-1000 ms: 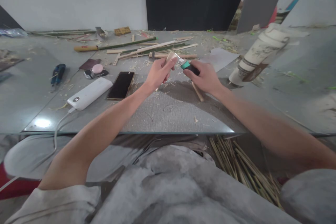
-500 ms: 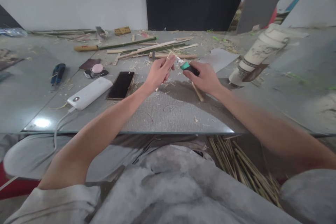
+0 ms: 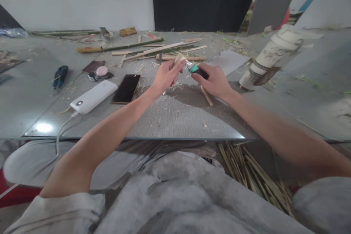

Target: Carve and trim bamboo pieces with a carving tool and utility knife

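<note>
My left hand (image 3: 166, 74) is closed around a pale bamboo strip (image 3: 179, 58), whose upper end shows above the thumb. In my right hand (image 3: 215, 80) is a utility knife (image 3: 194, 68) with a black and teal handle. Its metal tip points left and meets the strip near my left thumb; the exact cutting edge is too small to make out. Below my right hand a short bamboo stick (image 3: 206, 95) slants on the table. Behind both hands lie several split bamboo strips (image 3: 161, 50) and a long green stick with a wooden handle (image 3: 90, 49).
A black phone (image 3: 126, 89), a white power bank (image 3: 94, 97) with a cable, and blue pliers (image 3: 60, 76) lie on the left. White paper (image 3: 233, 62) and a tall patterned bottle (image 3: 270, 58) are on the right. Bamboo sticks (image 3: 255, 175) stand below the table edge (image 3: 175, 138).
The strip's upper end has turned a little, showing a broader pale face. Both hands stay almost in place, with the knife still against the strip.
</note>
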Demonstrator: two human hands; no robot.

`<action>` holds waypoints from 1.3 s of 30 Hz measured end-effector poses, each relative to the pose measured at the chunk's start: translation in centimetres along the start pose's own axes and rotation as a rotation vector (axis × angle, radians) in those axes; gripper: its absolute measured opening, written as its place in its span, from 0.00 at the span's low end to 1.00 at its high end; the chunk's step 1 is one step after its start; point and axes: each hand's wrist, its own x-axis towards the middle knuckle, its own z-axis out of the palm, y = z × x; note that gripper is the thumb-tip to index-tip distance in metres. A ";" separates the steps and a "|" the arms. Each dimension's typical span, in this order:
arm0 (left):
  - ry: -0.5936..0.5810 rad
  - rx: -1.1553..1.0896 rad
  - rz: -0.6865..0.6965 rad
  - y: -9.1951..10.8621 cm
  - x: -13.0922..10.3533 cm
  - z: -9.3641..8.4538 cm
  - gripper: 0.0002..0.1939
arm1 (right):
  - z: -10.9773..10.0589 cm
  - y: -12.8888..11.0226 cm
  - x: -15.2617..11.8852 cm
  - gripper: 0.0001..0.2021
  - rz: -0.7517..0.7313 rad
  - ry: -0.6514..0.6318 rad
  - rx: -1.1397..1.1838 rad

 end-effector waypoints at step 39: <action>-0.008 0.009 0.038 -0.8 0.3 -0.2 0.25 | -0.2 -0.2 0.0 0.22 0.059 0.041 -0.008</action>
